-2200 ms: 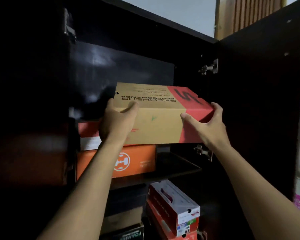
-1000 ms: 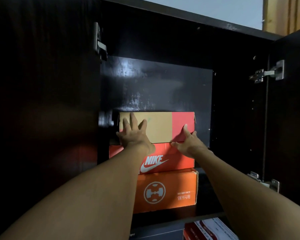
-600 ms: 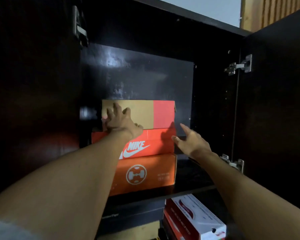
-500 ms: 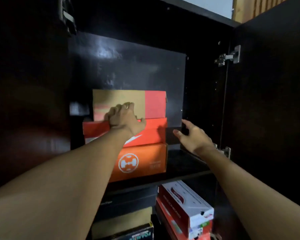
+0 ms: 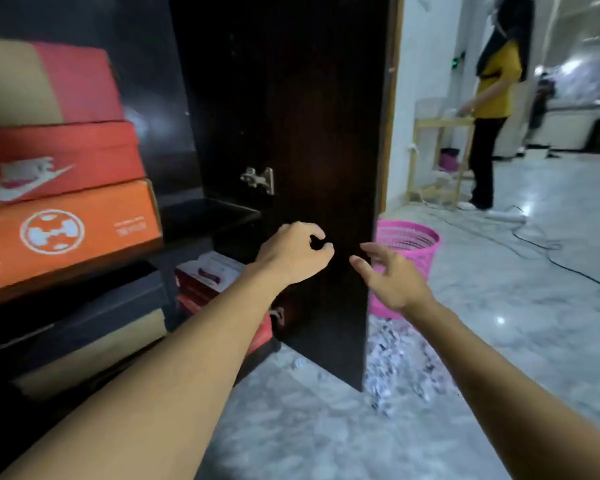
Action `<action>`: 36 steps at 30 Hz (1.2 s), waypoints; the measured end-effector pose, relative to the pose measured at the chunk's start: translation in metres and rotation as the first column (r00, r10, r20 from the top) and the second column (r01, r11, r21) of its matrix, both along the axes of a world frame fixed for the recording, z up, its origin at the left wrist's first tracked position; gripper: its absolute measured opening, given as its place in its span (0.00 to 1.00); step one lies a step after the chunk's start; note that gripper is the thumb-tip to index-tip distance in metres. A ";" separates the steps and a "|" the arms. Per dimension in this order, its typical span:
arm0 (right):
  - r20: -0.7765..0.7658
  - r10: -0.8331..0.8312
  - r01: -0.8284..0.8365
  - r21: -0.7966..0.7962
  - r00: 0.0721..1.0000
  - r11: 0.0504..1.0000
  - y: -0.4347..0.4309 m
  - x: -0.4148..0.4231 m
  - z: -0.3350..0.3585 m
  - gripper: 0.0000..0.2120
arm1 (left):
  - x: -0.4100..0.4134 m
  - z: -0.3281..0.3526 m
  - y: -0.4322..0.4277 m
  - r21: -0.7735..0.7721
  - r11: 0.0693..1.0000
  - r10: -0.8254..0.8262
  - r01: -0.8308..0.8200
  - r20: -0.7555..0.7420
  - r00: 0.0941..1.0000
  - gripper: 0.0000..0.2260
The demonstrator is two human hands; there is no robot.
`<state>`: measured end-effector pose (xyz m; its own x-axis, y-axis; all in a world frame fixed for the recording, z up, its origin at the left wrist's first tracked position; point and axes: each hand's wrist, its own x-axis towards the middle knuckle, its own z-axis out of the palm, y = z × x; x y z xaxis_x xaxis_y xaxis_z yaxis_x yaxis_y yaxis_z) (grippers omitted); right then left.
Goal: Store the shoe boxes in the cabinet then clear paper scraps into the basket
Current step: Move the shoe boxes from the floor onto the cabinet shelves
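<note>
Three shoe boxes stand stacked on the upper shelf [image 5: 205, 207] at the left of the cabinet [image 5: 153, 64]: top box [image 5: 32, 81] on middle box [image 5: 59, 157] on bottom box [image 5: 84, 237], with lower boxes [image 5: 208, 271] on the level beneath, further right. The open door [image 5: 309, 133] stands right of the shelves, the left hand [image 5: 295, 254] before its inner face and the right hand [image 5: 392, 278] at its free edge. Behind the door sits the basket [image 5: 409, 244], with paper scraps [image 5: 399, 362] on the floor [image 5: 534, 306] before it; a person [image 5: 492, 109] stands far back right.

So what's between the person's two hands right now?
The head view shows the dark open cabinet door between the left hand and right hand, its outer edge in the gap.
</note>
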<state>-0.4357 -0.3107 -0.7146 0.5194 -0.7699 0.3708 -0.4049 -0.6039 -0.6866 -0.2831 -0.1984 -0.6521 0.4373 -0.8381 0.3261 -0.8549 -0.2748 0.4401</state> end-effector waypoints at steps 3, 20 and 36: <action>-0.046 -0.116 0.119 0.058 0.992 0.991 -0.003 -0.058 -0.036 0.24 | -0.042 -0.034 -0.020 0.073 0.992 -0.097 0.100 -0.036 0.995 0.16; -0.406 -0.690 0.774 0.073 0.599 0.629 0.047 -0.356 -0.103 0.24 | -0.292 -0.151 -0.095 0.056 0.683 -0.659 0.728 -0.381 0.648 0.16; -0.509 -0.777 0.894 0.422 0.370 0.149 0.143 -0.457 -0.339 0.28 | -0.456 -0.366 -0.077 0.250 0.552 -0.365 0.795 -0.785 0.500 0.30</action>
<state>-0.8926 -0.1676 -1.0539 -0.5894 -0.7453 -0.3116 -0.5166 0.6443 -0.5639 -0.7392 -0.2754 -1.0182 -0.3363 -0.8667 -0.3685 -0.4956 -0.1699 0.8518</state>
